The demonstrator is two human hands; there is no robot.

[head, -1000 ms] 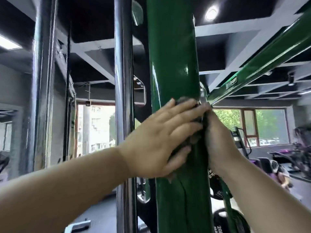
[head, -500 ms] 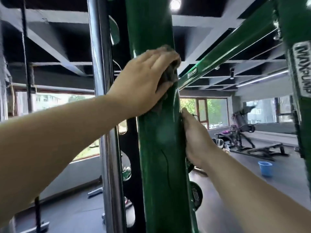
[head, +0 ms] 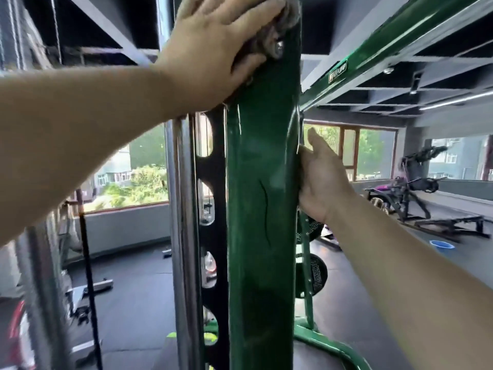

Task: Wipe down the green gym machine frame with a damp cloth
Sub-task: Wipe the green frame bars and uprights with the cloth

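A thick green upright post of the gym machine stands straight ahead, glossy and streaked with wet marks. High on the post, my left hand presses a grey cloth against its front, fingers spread over the cloth. The cloth is mostly hidden under the palm. My right hand grips the post's right edge at mid height, fingers wrapped behind it. A green diagonal beam runs from the post up to the right.
A chrome guide rod and a black plate with oval holes stand just left of the post. Weight plates hang behind it. A blue bucket sits on the dark floor at right, near a bench machine.
My left hand has slid the cloth up the post, from mid height to near the top. My right hand has stayed on the post's right edge, lower than the left.
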